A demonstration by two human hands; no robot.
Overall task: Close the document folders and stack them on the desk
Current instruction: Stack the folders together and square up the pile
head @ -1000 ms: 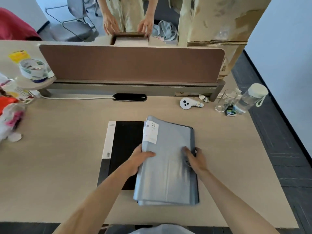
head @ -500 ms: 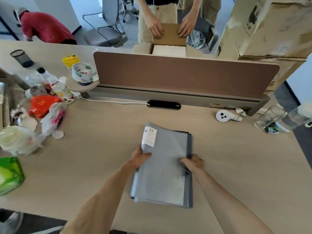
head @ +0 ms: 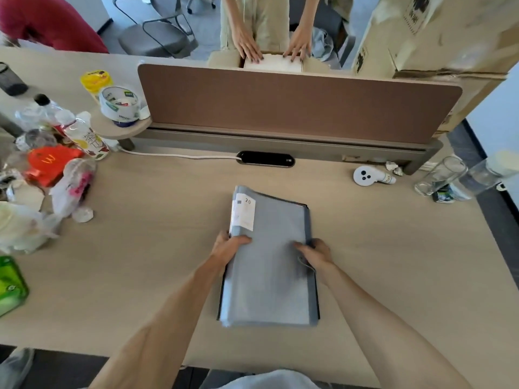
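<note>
Grey folder (closed, flat on desk), edges seemingly gripped by left hand and right hand.

Upper middle: brown divider panel across the frame.
Upper left: tape roll on a small round shelf.
Left edge: red carton among plastic bags.
Right edge: empty glass, just beside a water bottle.
</note>
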